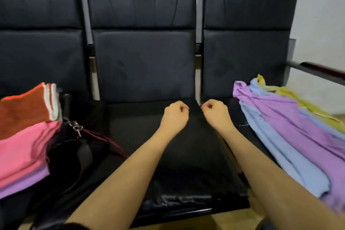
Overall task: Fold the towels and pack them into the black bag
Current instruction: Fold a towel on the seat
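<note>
A black towel [186,155] lies spread flat over the middle chair seat. My left hand [174,115] and my right hand [216,114] are curled side by side at its far right corner, and each seems to pinch the towel's edge. The black bag [65,157], with a strap and a metal clasp [75,127], sits on the left seat. Folded orange [24,112], pink [22,151] and purple [24,183] towels are stacked at the bag's left side. Loose purple [298,123], blue [291,155] and yellow [306,104] towels lie heaped on the right seat.
Three black padded chairs [143,61] stand in a row against a pale wall. A dark armrest [321,72] juts out at the far right. The shiny front edge of the middle seat [177,203] shows below the towel.
</note>
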`<state>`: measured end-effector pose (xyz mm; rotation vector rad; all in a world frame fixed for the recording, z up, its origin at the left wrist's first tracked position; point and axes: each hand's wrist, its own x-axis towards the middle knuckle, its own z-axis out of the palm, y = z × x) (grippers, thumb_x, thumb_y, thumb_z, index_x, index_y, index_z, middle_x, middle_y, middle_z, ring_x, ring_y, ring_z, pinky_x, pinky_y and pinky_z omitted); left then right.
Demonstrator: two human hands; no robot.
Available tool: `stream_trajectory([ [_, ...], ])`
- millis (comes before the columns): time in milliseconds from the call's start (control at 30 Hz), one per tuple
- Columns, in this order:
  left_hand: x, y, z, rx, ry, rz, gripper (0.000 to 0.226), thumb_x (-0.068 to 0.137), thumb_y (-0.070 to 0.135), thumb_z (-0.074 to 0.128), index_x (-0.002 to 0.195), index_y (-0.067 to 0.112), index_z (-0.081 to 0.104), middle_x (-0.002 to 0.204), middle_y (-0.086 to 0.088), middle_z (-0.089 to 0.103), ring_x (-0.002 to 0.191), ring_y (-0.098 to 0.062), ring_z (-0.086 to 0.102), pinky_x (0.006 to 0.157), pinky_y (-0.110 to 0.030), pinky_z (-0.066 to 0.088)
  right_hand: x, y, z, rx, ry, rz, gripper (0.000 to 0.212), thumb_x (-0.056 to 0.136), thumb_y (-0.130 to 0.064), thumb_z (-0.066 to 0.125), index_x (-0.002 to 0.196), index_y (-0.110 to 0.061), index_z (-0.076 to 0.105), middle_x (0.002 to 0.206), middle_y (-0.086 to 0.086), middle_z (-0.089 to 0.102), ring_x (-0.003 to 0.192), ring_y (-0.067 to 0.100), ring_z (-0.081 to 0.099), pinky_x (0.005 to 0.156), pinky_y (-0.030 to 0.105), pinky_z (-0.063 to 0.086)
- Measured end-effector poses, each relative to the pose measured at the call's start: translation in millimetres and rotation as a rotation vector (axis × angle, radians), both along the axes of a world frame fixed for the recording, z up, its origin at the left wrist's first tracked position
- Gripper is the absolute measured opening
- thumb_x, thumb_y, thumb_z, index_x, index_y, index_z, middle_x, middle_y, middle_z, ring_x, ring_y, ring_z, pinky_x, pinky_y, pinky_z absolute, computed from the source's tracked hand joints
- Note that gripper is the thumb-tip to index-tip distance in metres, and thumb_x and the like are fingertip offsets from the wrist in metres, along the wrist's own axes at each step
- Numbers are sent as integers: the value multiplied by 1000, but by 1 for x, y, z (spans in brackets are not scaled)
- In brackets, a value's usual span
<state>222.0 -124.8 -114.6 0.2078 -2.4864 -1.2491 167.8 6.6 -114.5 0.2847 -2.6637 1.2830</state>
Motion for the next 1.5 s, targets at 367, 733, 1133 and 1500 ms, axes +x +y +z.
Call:
stream_trajectory([
  [367, -118, 156, -35, 26, -119, -330, 25, 95, 8, 42, 107, 12, 64, 99, -3, 64, 90, -14, 59, 75, -23, 48, -85, 158, -56, -44, -9, -450, 20, 87, -5, 47, 97, 4, 63, 104, 23, 63, 99, 38, 57, 79, 36, 42],
  [733, -189, 247, -73, -579, -70, -515, 39, 94, 13, 41, 131, 19, 51, 134, -3, 53, 121, -26, 46, 91, -36, 36, -104, 226, -106, 274, -62, -618, 33, 83, -18, 62, 111, -2, 57, 118, 22, 51, 112, 40, 46, 91, 44, 36],
  [1133, -190, 255, -82, -230, -128, -534, 59, 95, 15, 31, 144, 47, 21, 82, 3, 52, 90, -24, 52, 89, -36, 35, -103, 223, -78, -100, 225, -617, 6, 99, -11, 41, 100, -8, 45, 86, 15, 61, 90, 37, 57, 87, 38, 31],
  [1500, -169, 220, -42, -276, 158, -337, 22, 93, 10, 44, 98, 14, 65, 90, -1, 67, 87, -25, 58, 86, -37, 40, -83, 228, -66, 118, 213, -351, 41, 92, -37, 54, 123, -12, 46, 114, 2, 57, 107, 29, 51, 91, 36, 27],
])
